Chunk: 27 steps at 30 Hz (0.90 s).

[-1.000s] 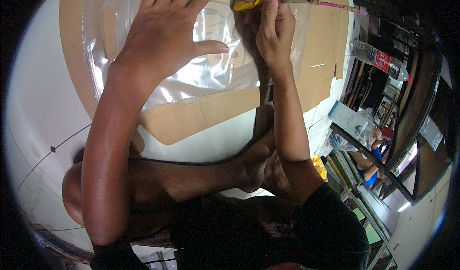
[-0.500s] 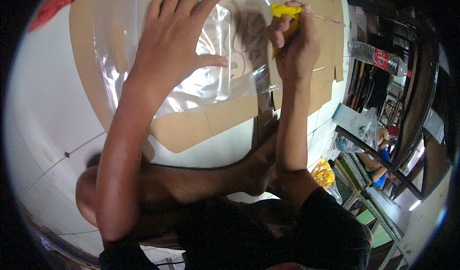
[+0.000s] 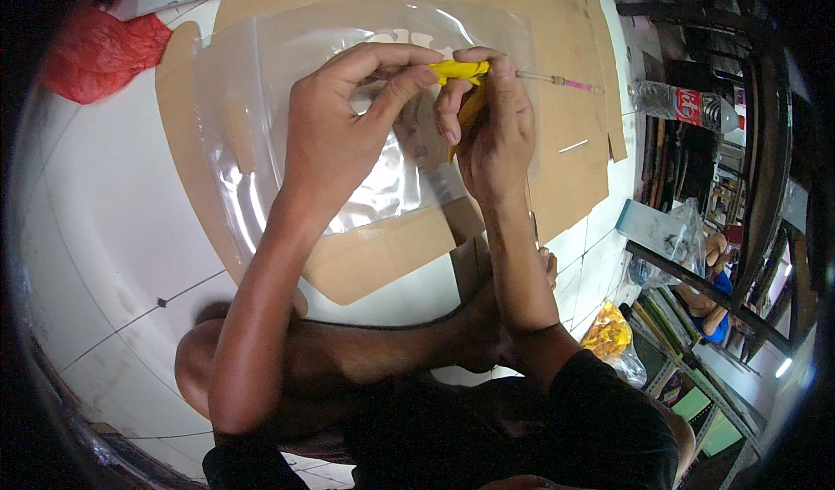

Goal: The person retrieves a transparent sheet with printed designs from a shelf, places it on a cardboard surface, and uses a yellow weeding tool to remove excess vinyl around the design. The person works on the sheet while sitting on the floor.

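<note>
A soft, crumpled yellow piece (image 3: 459, 70), which looks like a cloth, is stretched between my two hands. My left hand (image 3: 339, 125) pinches its left end between thumb and fingertips. The other end is gripped by my right hand (image 3: 497, 129), and part of the yellow hangs below its curled fingers. Under both hands lies a clear plastic sheet (image 3: 383, 207) with pale lettering, shiny with reflections. It rests on brown cardboard (image 3: 374, 264) on the floor. A thin pen-like tool (image 3: 574, 85) with a pink section lies just right of my right hand.
A small white stick (image 3: 574, 146) lies on the cardboard. A red plastic bag (image 3: 104, 55) sits at the far left. Along the right are a plastic bottle (image 3: 683, 105) on its side, a pale box (image 3: 654, 226), a bag with yellow contents (image 3: 607, 333) and another person (image 3: 715, 303).
My left hand has lifted from lying spread over the plastic sheet and moved right, now pinching the yellow piece. My right hand has shifted slightly left and nearer, still gripping it.
</note>
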Motion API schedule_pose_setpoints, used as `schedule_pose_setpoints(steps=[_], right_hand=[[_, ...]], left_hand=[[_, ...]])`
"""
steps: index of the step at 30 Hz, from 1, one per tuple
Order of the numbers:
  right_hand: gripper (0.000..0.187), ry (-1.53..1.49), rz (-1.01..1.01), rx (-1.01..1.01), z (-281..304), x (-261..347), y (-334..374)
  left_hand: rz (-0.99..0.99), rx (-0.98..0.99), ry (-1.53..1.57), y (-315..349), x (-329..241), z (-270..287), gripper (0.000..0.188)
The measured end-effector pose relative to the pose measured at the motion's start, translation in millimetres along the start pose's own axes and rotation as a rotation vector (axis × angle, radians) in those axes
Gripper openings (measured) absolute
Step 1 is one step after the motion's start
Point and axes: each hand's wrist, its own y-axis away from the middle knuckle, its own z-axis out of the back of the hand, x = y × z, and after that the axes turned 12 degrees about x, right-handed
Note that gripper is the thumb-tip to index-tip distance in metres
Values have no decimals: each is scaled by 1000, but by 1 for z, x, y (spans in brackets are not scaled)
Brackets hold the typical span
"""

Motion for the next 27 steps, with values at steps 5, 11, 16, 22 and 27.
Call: schedule_pose_setpoints(steps=[5,11,16,22,27], right_hand=[[34,492,113,35,3,2,3],[22,443,194,1,7,-5,8],[18,320,261,-35,3,-7,10],[21,199,332,20,1,-11,10],[22,252,386,29,6,-19,7]], left_hand=[[23,-28,120,-3,2,8,18],[38,-4,315,-5,-3,4,25],[40,48,347,-3,-8,3,34],[27,10,346,-2,-11,0,36],[17,-22,375,-2,-12,-2,37]])
